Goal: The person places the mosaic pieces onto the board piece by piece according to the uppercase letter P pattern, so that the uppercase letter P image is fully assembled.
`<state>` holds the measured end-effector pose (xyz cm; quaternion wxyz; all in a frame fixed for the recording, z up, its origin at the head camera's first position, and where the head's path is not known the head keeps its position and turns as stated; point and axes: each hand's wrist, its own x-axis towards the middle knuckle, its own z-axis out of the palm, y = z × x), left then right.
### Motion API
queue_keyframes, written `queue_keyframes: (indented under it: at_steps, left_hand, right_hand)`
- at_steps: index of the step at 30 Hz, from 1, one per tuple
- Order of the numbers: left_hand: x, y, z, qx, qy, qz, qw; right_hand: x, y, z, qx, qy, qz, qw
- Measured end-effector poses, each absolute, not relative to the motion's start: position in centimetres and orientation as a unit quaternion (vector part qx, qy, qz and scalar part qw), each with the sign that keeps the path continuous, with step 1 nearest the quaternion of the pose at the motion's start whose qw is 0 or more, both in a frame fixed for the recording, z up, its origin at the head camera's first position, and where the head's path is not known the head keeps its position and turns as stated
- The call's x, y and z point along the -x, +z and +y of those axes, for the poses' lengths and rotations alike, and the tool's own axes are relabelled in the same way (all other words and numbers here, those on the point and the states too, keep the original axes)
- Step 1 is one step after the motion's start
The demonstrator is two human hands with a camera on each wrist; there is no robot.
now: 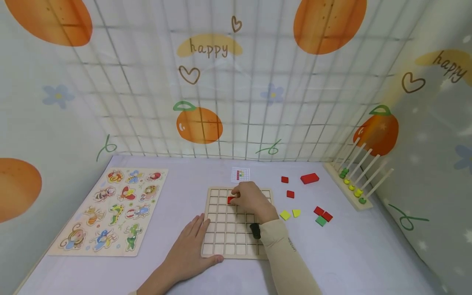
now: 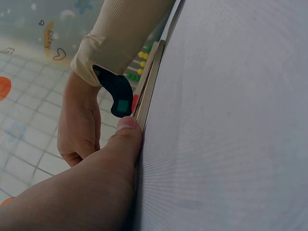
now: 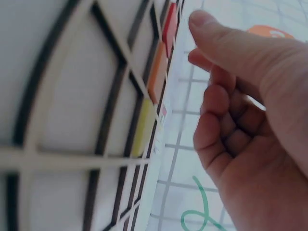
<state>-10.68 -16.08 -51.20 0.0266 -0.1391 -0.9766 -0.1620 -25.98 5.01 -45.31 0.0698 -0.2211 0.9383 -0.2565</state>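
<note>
A wooden grid board [image 1: 220, 237] lies on the table in front of the person. Along its left edge lies the left hand [image 1: 189, 246], fingers straight and thumb at the front corner; in the left wrist view the thumb [image 2: 126, 139] presses the board's edge. Over the board's far part, the right hand [image 1: 250, 199] is bent down close to a red tile [image 1: 230, 200]. In the right wrist view its fingers are loosely curled, with nothing between thumb and forefinger. Beside them, a red tile [image 3: 169, 30], an orange-looking tile [image 3: 157, 72] and a yellow tile [image 3: 143, 127] sit in cells.
A printed pattern card [image 1: 240, 175] lies behind the board. To the right are loose red tiles [image 1: 290, 194], yellow pieces [image 1: 285, 215], a green tile [image 1: 321, 221] and a red block [image 1: 309, 178]. A pegged bead rack [image 1: 348, 188] stands far right; an animal puzzle board [image 1: 107, 221] lies left.
</note>
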Motion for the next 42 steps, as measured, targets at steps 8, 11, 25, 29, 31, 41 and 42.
queue_keyframes:
  at_steps: [8,11,25,29,31,41,42]
  left_hand:
    - [10.6,-51.2,-16.0,0.132,-0.165,-0.977,0.028]
    - [10.6,-51.2,-16.0,0.132,-0.164,-0.977,0.029]
    - [10.7,-51.5,-15.9,0.133,-0.168,-0.976,0.027]
    - [10.7,-51.6,-16.0,0.131,-0.167,-0.977,0.024]
    - [10.7,-51.6,-16.0,0.129,-0.166,-0.978,0.021]
    - [10.8,-51.7,-16.0,0.129,-0.163,-0.978,0.024]
    - [10.8,-51.7,-16.0,0.129,-0.162,-0.978,0.024]
  right_hand:
    - [26.1,-44.7,7.2,0.194,-0.3,0.93,0.082]
    - [26.2,-44.4,8.3,0.182,-0.31,0.93,0.076]
    - [26.7,-44.1,15.1,0.141,-0.326,0.933,0.058]
    - [26.9,-44.4,17.0,0.126,-0.335,0.933,0.051]
    - [27.0,-44.6,17.9,0.117,-0.343,0.931,0.051]
    - [26.7,-45.6,21.7,0.056,-0.348,0.935,0.04]
    - [26.7,-45.8,22.1,0.047,-0.347,0.936,0.042]
